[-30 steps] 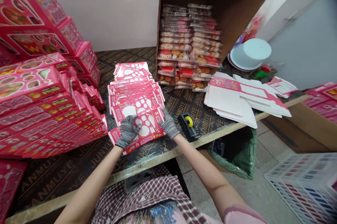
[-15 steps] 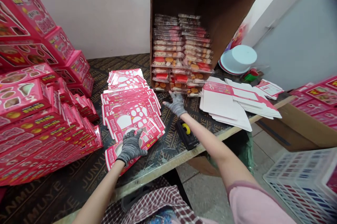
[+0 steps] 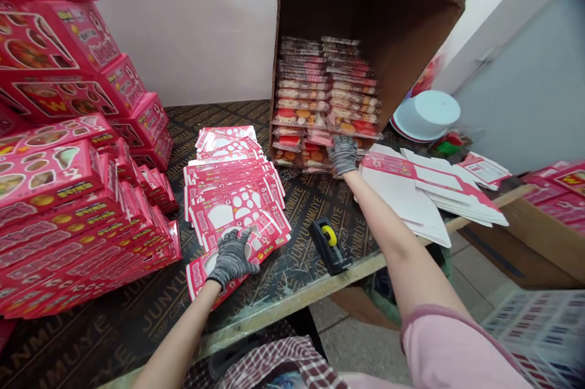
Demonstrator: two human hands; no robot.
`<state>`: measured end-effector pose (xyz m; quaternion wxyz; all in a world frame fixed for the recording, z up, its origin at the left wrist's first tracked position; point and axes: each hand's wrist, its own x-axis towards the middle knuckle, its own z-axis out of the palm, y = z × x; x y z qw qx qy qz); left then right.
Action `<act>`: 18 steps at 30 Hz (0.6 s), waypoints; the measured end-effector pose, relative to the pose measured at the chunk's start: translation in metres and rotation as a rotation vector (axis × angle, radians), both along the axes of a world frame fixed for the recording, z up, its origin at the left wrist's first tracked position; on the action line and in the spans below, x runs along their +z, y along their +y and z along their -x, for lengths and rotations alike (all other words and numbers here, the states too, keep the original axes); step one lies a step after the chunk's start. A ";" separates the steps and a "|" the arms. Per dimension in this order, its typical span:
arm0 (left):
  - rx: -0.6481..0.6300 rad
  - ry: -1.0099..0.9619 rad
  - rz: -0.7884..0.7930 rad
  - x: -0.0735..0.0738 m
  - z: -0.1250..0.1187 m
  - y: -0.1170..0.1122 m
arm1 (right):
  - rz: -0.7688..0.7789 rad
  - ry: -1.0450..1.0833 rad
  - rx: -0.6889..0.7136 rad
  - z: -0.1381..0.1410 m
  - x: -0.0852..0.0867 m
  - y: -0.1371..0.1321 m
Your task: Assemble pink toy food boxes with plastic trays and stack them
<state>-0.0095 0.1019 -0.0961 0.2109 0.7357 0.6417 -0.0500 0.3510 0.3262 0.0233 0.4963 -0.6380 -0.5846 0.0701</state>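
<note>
Beside the left hand (image 3: 233, 256), bare tabletop (image 3: 280, 274) reaches the edge (image 3: 292, 302).

This looks like a packing workshop: a lettered plywood workbench (image 3: 123, 316) carries piles of pink window boxes (image 3: 68, 218), a fanned stack of flat die-cut box blanks (image 3: 235, 188) and a black tape dispenser (image 3: 333, 256). An open cardboard carton (image 3: 404, 35) at the back holds rows of plastic-wrapped packets (image 3: 302, 96), and a latticed plastic crate (image 3: 539, 334) stands on the tiled floor (image 3: 473, 276).
</note>
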 end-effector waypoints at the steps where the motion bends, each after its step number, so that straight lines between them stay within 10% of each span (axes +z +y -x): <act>1: -0.002 -0.018 -0.011 0.000 0.002 0.001 | -0.015 0.009 0.003 -0.001 0.004 -0.012; 10: 0.049 -0.528 -0.195 0.030 0.048 -0.011 | 0.064 0.156 0.284 0.017 0.006 -0.167; 18: -0.026 -0.274 -0.381 0.066 0.056 -0.073 | 0.334 0.357 0.378 0.093 -0.097 -0.268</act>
